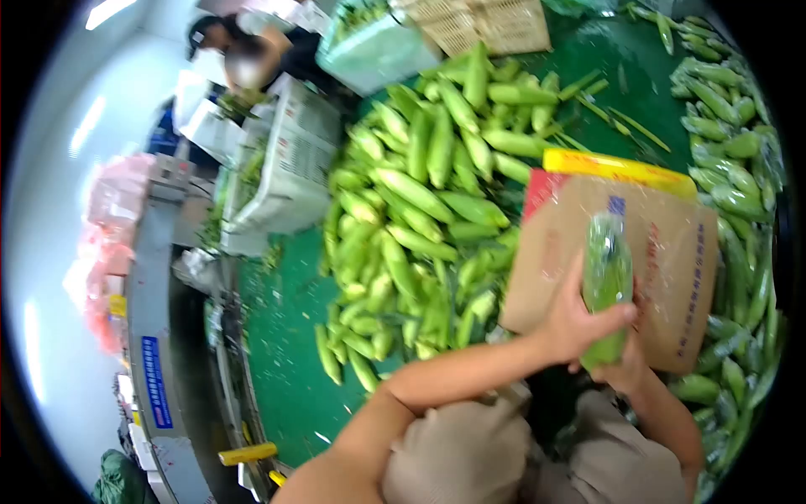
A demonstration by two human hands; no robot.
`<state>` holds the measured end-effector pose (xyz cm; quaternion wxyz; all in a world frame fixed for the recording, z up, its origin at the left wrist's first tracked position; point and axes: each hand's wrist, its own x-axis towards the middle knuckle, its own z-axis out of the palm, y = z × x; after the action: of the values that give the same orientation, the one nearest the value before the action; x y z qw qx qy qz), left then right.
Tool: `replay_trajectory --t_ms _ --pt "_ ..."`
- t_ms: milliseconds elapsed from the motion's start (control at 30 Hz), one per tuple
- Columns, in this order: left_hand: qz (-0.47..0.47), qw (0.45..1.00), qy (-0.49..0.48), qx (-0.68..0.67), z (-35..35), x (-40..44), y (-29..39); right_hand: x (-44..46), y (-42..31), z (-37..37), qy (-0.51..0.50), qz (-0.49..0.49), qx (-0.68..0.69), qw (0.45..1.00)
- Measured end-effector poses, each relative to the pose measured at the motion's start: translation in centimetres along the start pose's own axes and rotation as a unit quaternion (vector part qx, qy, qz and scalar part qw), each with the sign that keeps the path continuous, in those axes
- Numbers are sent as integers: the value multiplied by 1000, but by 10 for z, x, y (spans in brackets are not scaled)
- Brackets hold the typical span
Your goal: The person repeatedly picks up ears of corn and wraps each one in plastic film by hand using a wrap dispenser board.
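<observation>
An ear of corn in its green husk, covered in shiny clear plastic, is held upright over a cardboard box. My left hand is closed around its left side, the thumb lying across the front. Low on the other side, my right hand grips the corn near its bottom end; part of that hand is hidden behind the ear. Along the box's far edge lies a long yellow strip or packet.
To the left, a big heap of husked-green corn covers the green floor. Plastic-wrapped ears line the right side. White crates, a tan basket and a metal conveyor-like frame stand beyond. Another person works at upper left.
</observation>
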<state>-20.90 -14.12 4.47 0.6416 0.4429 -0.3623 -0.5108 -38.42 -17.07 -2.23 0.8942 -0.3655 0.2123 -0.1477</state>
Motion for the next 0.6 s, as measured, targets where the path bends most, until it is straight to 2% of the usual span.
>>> replay_trajectory --t_ms 33,100,133,167,200,233,267,300,367,433,467,500,533,567,600 --pt "1 993 -3 116 -2 5 2 3 14 -11 -10 -60 4 998" --pt "78 929 14 361 -19 11 0 -15 -7 -16 76 -14 54 996" --pt "21 928 32 371 -44 16 -8 -20 -14 -19 116 5 83 990" --pt "-40 922 48 382 -80 20 -24 -30 -21 -30 103 -68 117 985" --pt "20 904 197 379 -125 31 -48 -46 -36 -48 73 -175 160 969" --pt "32 850 357 386 -180 45 -59 -64 -56 -69 33 -277 205 938" --pt "54 845 432 309 -226 60 -59 -88 -81 -91 9 -369 236 899" --pt "-39 721 510 467 -257 68 -53 -113 -107 -111 14 -443 239 864" --pt "-89 656 467 587 -333 73 -72 -140 -139 -136 44 -527 197 826" --pt "-111 591 385 700 -343 68 -67 -136 -131 -141 101 -474 116 867" --pt "-154 551 397 718 -354 75 -72 -118 -110 -136 156 -377 43 912" --pt "-176 563 394 705 -370 78 -65 -106 -92 -128 200 -260 -71 942" --pt "-201 541 471 667 -370 84 -61 -96 -82 -117 212 -149 -211 942" --pt "-216 544 511 630 -394 85 -67 -87 -82 -103 200 -91 -354 909" --pt "-262 569 486 610 -383 87 -51 -78 -89 -87 209 -72 -476 851"
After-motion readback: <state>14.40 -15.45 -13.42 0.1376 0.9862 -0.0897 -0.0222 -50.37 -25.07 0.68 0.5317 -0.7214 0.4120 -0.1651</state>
